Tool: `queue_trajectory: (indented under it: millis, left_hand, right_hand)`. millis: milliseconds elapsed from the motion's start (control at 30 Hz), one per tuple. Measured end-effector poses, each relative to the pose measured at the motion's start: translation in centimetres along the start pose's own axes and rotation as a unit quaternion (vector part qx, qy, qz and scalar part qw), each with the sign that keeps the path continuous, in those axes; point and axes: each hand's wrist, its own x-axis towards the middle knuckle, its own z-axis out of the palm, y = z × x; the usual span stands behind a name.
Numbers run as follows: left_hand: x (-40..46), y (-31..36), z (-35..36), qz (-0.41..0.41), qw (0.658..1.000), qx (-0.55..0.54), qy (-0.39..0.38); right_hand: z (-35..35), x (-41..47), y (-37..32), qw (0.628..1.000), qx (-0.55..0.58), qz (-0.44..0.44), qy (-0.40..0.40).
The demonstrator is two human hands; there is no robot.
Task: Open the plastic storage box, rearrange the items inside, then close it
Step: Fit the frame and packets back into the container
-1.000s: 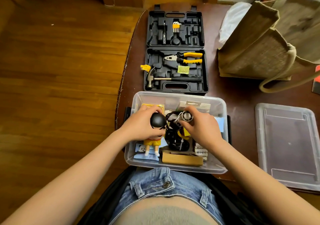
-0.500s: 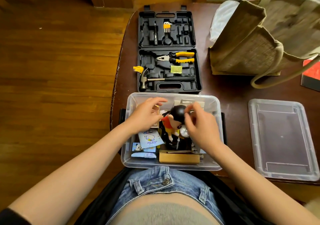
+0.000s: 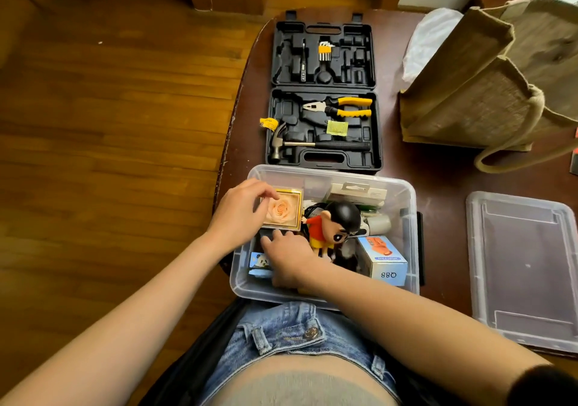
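Right now your clear plastic storage box (image 3: 409, 218) sits open at the near edge of the dark brown table (image 3: 438, 180), its walls thin and glossy with rounded corners. Your left hand (image 3: 237, 214) reaches in at about 10 o'clock within the box, fingers curled over the near-left corner of a square, hard-cased rose frame (image 3: 283, 208) with a gold border and a peach bloom inside. Your right hand (image 3: 289, 260) lies at about 7 o'clock in the box, fingers bent down among the contents; what they hold, if anything, cannot be told. Just beside it a flat panda card (image 3: 259, 261) shows blue. At the box's centre a smooth moulded figurine (image 3: 334, 224) leans, round black head, red shirt, yellow shorts. At 4 o'clock stands a cardboard carton (image 3: 383, 260) marked Q88.

At 3 o'clock, apart from the box, its translucent lid (image 3: 522, 268) lies flat, a ribbed rectangle. At 12 o'clock, a black moulded tool case (image 3: 323, 92) lies open, with yellow-handled pliers (image 3: 341, 108) and a steel-headed hammer (image 3: 300, 144). At 2 o'clock a coarse woven jute bag (image 3: 488, 92) slumps.
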Motion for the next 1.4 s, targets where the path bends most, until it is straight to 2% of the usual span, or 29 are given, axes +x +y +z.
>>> queue_trajectory:
  millis: [200,333,400,433,500,600,667,700,767,800,833,867,967,1000,1033,1133,1267,1400]
  left_hand:
    - [0.0,0.1,-0.7,-0.027,0.998,-0.047,0.018]
    - [0.4,0.2,-1.2,-0.034,0.997,-0.066,0.033]
    - [0.7,0.3,-1.0,-0.026,0.998,-0.05,0.02]
    - [0.9,0.4,-0.8,-0.018,0.999,-0.032,0.0]
    - [1.1,0.5,-0.1,-0.002,0.998,0.026,-0.065]
    - [1.3,0.6,1.3,0.031,0.978,0.131,-0.157]
    - [1.5,0.7,1.9,0.048,0.964,0.192,-0.179]
    - [1.7,0.7,2.1,0.047,0.958,0.213,-0.187]
    - [2.0,0.7,2.5,0.039,0.948,0.245,-0.198]
    - [2.1,0.7,2.7,0.041,0.943,0.262,-0.2]
    - [2.3,0.6,2.9,0.046,0.938,0.28,-0.197]
    - [2.4,0.6,3.1,0.055,0.933,0.3,-0.193]
    - [2.7,0.6,3.5,0.075,0.921,0.339,-0.177]
    - [2.8,0.6,3.5,0.08,0.921,0.339,-0.175]
    - [2.9,0.6,3.5,0.083,0.923,0.332,-0.174]
    - [2.9,0.8,2.7,0.083,0.935,0.297,-0.175]
    - [2.7,1.5,0.5,0.078,0.938,0.275,-0.194]
    - [1.9,2.1,-1.1,0.071,0.925,0.268,-0.26]
  right_hand:
    - [-1.4,-0.4,0.9,0.996,-0.011,-0.037,0.08]
    - [-3.9,-5.1,3.6,0.986,0.104,-0.068,0.11]
    - [-4.9,-8.0,5.8,0.966,0.228,-0.043,0.115]
    - [-5.3,-9.3,7.0,0.942,0.315,-0.023,0.112]
    - [-5.2,-11.3,9.3,0.868,0.479,0.014,0.134]
    - [-3.8,-12.6,11.6,0.713,0.669,0.082,0.194]
    - [-2.6,-12.5,12.4,0.613,0.746,0.116,0.233]
    - [-2.1,-12.3,12.7,0.575,0.767,0.137,0.251]
    - [-1.4,-12.0,13.0,0.516,0.792,0.174,0.277]
    - [-1.2,-11.8,13.0,0.499,0.797,0.184,0.287]
    - [-1.1,-11.6,12.8,0.502,0.788,0.198,0.297]
    - [-1.1,-11.5,12.6,0.529,0.758,0.222,0.31]
    - [-1.2,-11.4,12.5,0.703,0.547,0.325,0.318]
    - [-1.3,-11.4,12.4,0.749,0.467,0.357,0.307]
    - [-1.5,-11.4,12.3,0.778,0.396,0.386,0.299]
    - [-2.0,-11.8,12.3,0.799,0.281,0.433,0.307]
    - [-1.7,-12.1,13.0,0.823,0.282,0.415,0.266]
    - [-1.3,-11.6,12.7,0.819,0.284,0.418,0.272]
